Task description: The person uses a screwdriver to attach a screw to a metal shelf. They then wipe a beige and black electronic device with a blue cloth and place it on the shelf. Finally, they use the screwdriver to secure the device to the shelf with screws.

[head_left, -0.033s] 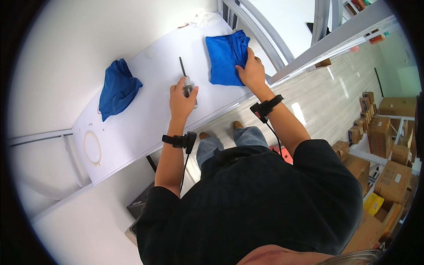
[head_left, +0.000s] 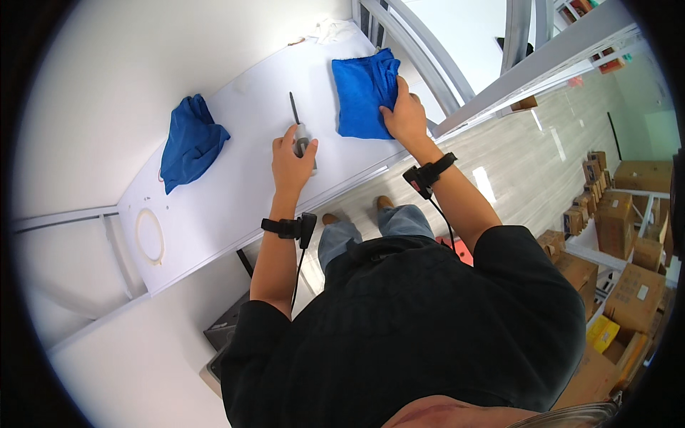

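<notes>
On the white table lies a screwdriver (head_left: pixel 300 130) with a dark shaft pointing away from me and a grey handle. My left hand (head_left: pixel 291 167) is closed about the handle, fingers on its left side and thumb on its right. To the right is a folded blue cloth (head_left: pixel 359 96), flat and roughly square, bunched at its far right corner. My right hand (head_left: pixel 408 121) grips the cloth's right edge, thumb on top; the fingertips are partly hidden. Another blue cloth (head_left: pixel 193 146) lies crumpled at the left, apart from both hands.
The white table (head_left: pixel 250 182) runs along a wall and has a pale oval ring (head_left: pixel 149 237) at its left end. A white crumpled item (head_left: pixel 334 31) lies at the far end. Metal frame bars (head_left: pixel 531 68) rise at the right; cardboard boxes (head_left: pixel 635 296) fill shelves behind.
</notes>
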`<state>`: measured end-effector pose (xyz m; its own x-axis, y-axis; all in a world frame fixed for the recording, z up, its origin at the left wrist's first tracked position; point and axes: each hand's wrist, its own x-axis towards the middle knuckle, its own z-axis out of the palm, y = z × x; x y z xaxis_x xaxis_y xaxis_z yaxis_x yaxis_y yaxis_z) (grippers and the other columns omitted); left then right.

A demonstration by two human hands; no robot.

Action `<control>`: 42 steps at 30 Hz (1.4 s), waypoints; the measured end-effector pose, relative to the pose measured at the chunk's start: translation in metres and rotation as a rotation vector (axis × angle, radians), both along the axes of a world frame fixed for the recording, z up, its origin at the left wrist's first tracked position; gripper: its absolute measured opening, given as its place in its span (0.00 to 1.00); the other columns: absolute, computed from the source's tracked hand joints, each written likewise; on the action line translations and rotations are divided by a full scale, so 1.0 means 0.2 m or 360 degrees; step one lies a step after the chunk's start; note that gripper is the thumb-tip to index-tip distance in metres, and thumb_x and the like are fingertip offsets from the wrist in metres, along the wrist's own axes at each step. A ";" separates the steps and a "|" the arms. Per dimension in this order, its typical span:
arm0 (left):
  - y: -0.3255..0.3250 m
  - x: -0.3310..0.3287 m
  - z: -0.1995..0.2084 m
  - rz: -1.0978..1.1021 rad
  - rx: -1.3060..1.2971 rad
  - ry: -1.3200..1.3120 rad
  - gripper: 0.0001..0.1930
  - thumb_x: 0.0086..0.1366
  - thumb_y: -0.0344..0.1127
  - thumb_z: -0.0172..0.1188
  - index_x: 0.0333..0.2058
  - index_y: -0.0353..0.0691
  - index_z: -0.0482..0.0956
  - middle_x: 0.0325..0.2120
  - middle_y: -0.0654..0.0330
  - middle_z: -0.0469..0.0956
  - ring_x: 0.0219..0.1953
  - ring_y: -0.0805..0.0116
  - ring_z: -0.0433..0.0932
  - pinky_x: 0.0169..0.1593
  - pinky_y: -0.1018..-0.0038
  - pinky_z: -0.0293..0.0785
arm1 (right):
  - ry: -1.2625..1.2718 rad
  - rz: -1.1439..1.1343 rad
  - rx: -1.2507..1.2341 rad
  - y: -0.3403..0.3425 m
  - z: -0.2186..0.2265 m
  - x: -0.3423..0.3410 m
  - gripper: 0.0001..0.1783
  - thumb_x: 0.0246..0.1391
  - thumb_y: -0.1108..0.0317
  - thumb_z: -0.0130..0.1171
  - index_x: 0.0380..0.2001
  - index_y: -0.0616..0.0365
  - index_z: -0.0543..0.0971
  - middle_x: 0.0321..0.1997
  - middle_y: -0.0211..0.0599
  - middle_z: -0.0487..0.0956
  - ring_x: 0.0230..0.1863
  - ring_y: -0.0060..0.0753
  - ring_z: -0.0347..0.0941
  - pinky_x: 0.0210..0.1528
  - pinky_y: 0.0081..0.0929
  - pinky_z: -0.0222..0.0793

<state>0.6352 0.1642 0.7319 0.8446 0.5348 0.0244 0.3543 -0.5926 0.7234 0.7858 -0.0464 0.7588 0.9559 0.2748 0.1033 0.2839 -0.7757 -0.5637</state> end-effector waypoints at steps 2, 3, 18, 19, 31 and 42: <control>-0.02 -0.01 0.02 0.0102 -0.0078 0.0066 0.30 0.56 0.49 0.63 0.56 0.44 0.71 0.42 0.54 0.69 0.41 0.61 0.75 0.43 0.68 0.74 | 0.0128 0.0033 0.0121 -0.01 0.00 0.03 0.42 0.43 0.72 0.64 0.62 0.60 0.56 0.43 0.58 0.76 0.46 0.60 0.72 0.48 0.44 0.69; -0.03 -0.01 0.03 0.0127 -0.0087 0.0083 0.30 0.56 0.49 0.64 0.56 0.44 0.71 0.42 0.53 0.69 0.40 0.61 0.74 0.42 0.68 0.74 | 0.0247 0.0034 0.0180 -0.01 0.00 0.06 0.42 0.43 0.73 0.64 0.62 0.59 0.56 0.43 0.58 0.77 0.45 0.59 0.73 0.47 0.44 0.70; -0.26 -0.11 0.21 0.0388 -0.1677 -0.0740 0.34 0.60 0.44 0.64 0.59 0.34 0.61 0.51 0.52 0.71 0.51 0.60 0.72 0.51 0.69 0.71 | 0.0981 0.1262 0.1431 0.00 0.44 -0.07 0.43 0.42 0.85 0.61 0.63 0.56 0.59 0.47 0.45 0.77 0.48 0.31 0.74 0.51 0.25 0.68; -0.29 -0.15 0.24 0.0339 -0.1854 -0.0809 0.35 0.59 0.43 0.64 0.60 0.32 0.60 0.52 0.50 0.70 0.53 0.58 0.71 0.53 0.65 0.70 | 0.1002 0.1357 0.1425 0.01 0.48 -0.11 0.43 0.42 0.84 0.61 0.63 0.55 0.59 0.48 0.45 0.77 0.49 0.32 0.73 0.53 0.27 0.67; -0.40 -1.10 0.38 0.0490 -0.2087 -0.1106 0.35 0.52 0.29 0.65 0.58 0.31 0.62 0.52 0.46 0.71 0.55 0.53 0.71 0.58 0.59 0.68 | 0.2339 0.1826 0.0916 0.40 0.17 -0.60 0.61 0.35 0.60 0.76 0.66 0.63 0.48 0.65 0.52 0.60 0.66 0.52 0.56 0.67 0.43 0.51; -0.72 -2.06 0.31 0.1555 -0.1697 -0.1457 0.24 0.62 0.34 0.60 0.55 0.32 0.66 0.51 0.53 0.73 0.51 0.61 0.74 0.55 0.63 0.71 | 0.0488 0.2499 0.0360 0.50 0.26 -1.99 0.44 0.41 0.76 0.57 0.65 0.57 0.56 0.57 0.55 0.70 0.57 0.57 0.68 0.58 0.39 0.65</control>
<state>0.2222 0.0208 0.7930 0.1336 0.9042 -0.4058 -0.4597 0.4193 0.7829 0.3880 0.0546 0.8117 -0.2482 0.9581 0.1433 0.5375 0.2593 -0.8024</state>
